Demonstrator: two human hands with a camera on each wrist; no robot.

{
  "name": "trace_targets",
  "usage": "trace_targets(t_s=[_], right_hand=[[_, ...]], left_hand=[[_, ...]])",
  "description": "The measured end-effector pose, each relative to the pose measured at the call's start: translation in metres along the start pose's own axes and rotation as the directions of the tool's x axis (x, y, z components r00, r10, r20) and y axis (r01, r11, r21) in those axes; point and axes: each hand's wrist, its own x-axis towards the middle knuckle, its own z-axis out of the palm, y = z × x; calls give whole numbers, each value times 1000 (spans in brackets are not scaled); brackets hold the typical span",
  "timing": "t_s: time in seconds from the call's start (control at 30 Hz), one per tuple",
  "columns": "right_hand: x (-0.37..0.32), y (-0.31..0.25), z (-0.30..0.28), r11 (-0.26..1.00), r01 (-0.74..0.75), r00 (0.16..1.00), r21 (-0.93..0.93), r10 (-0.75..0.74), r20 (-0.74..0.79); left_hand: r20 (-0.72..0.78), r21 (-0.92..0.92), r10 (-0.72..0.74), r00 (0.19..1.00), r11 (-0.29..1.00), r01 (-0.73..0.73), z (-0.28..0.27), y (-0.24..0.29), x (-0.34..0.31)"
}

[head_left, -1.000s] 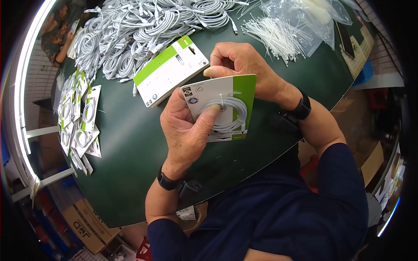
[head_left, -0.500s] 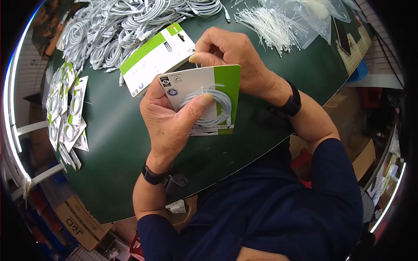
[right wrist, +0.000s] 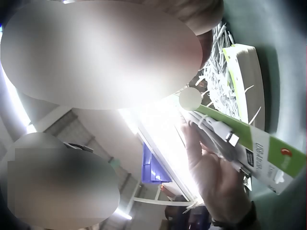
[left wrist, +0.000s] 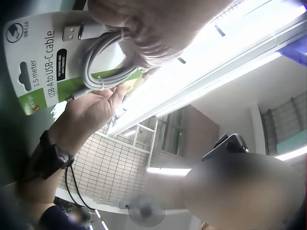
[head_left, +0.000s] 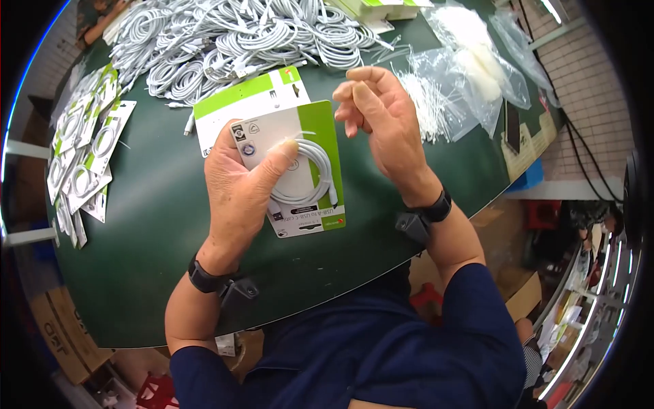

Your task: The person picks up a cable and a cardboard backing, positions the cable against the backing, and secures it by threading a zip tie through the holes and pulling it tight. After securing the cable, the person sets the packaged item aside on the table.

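Note:
My left hand (head_left: 235, 184) holds a white and green packaging card (head_left: 320, 119), its thumb pressed on the coiled grey cable (head_left: 317, 163) on the card's front. In the left wrist view, the card (left wrist: 48, 67) reads "USB-A to USB-C cable" and a thin tie (left wrist: 101, 82) loops round the coil. The cable's USB-A plug (left wrist: 72, 33) lies against the print. Right of the card, apart from it, my right hand (head_left: 395, 133) is raised with loosely bent fingers and nothing visible in them. Behind the card, a stack of similar cards (head_left: 211, 112) lies on the table.
A large heap of coiled grey cables (head_left: 238, 41) covers the back of the green table (head_left: 157, 273). Cards with cables (head_left: 85, 150) are piled at the left. White cable ties (head_left: 426, 102) and plastic bags (head_left: 470, 68) lie at the right, near a dark phone (head_left: 511, 127).
My right hand has come away from the card's top edge and moved right, its fingers loosening. The left hand still holds the card, now turned so more of its lower print shows.

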Motion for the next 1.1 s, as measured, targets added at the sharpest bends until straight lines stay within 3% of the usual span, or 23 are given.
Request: trace_targets(t_s=[0.13, 0.17, 0.27, 0.57, 0.67, 0.7, 0.73, 0.8, 0.83, 0.93, 1.1], right_hand=[[-12, -6, 6, 967, -50, 958, -251, 118, 262], [-12, -6, 8, 966, -48, 956, -253, 118, 269], [-19, 0, 14, 925, -147, 863, -351, 293, 412], [-19, 0, 16, 945, -137, 882, -295, 253, 399], [-14, 0, 11, 955, -170, 922, -241, 240, 302], [-13, -1, 10, 963, -143, 932, -229, 209, 297], [-14, -1, 9, 965, -147, 934, -215, 207, 290], [-15, -2, 8, 968, -163, 937, -190, 212, 277], [-16, -2, 7, 972, -148, 943, -182, 194, 272], [-16, -2, 6, 989, -138, 949, -57, 148, 279], [-22, 5, 2, 986, -55, 945, -157, 102, 311]], left_hand=[[-88, -115, 48, 995, 992, -58, -5, 2, 9], [-93, -117, 53, 994, 991, -64, -5, 2, 10], [-93, -140, 55, 994, 988, -68, -8, 4, 10], [-73, -102, 68, 995, 992, -75, -9, -1, 12], [-189, 79, 260, 947, 965, -249, -5, 1, 12], [-163, 88, 281, 946, 959, -269, -6, 3, 13], [-90, 348, 459, 884, 846, -404, -7, 4, 12], [169, 726, 701, 693, 387, -568, -9, 9, 10], [185, 721, 705, 684, 375, -582, -7, 12, 6], [522, 751, 536, 664, 80, -655, 5, 23, -5], [610, 735, 540, 580, -112, -669, 5, 9, 0]])
